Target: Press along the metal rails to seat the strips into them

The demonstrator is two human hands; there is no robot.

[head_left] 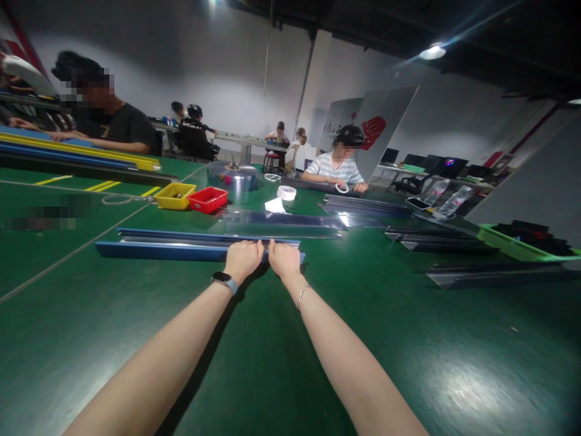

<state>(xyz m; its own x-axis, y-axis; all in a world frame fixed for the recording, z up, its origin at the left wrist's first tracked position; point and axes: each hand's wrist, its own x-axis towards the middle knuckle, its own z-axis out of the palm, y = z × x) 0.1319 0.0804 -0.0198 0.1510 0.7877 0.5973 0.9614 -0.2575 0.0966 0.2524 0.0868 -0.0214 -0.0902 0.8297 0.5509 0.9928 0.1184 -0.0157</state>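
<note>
A long blue channel profile lies crosswise on the green table, its open side up and a pale strip showing inside. Both of my hands are on its right-hand part, side by side with the thumbs almost meeting. My left hand is closed over the profile, fingers curled onto its far side. Close beside it, my right hand grips the profile near its right end. The fingertips of both hands are hidden behind the knuckles. Just beyond the profile lie clear plastic strips.
A yellow bin and a red bin stand beyond the profile, near a white tape roll and a round metal piece. Dark profiles and a green basket are at right. Co-workers sit across the table.
</note>
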